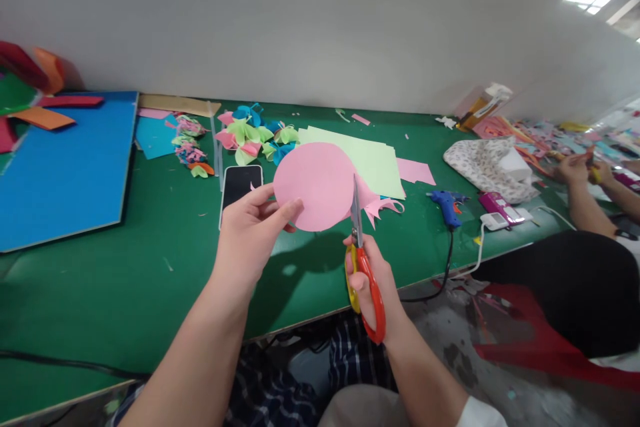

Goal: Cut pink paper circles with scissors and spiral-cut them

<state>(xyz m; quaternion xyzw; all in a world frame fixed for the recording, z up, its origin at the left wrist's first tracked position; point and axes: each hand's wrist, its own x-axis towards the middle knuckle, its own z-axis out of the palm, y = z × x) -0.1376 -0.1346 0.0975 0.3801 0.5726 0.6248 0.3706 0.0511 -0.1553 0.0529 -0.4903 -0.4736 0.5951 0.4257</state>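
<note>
A rounded pink sheet of paper [320, 187] is raised over the table, pinched at its lower left edge between the thumb and fingers of my left hand [260, 220]. My right hand [375, 280] grips a pair of scissors [367, 287] with one red and one yellow handle. The blades point away from me and lie at the paper's right edge. A jagged pink offcut [377, 203] hangs at that edge, to the right of the blades. Behind my left hand a smartphone [243, 183] lies on the table, partly covered.
Folded paper petals [253, 133] and pale green sheets [350, 147] lie at the back of the green table [190, 287]. A blue board [70, 167] covers the left. To the right are a blue glue gun [447, 205] with its cord, a patterned cloth [490, 167] and a co-worker's hands [575, 170].
</note>
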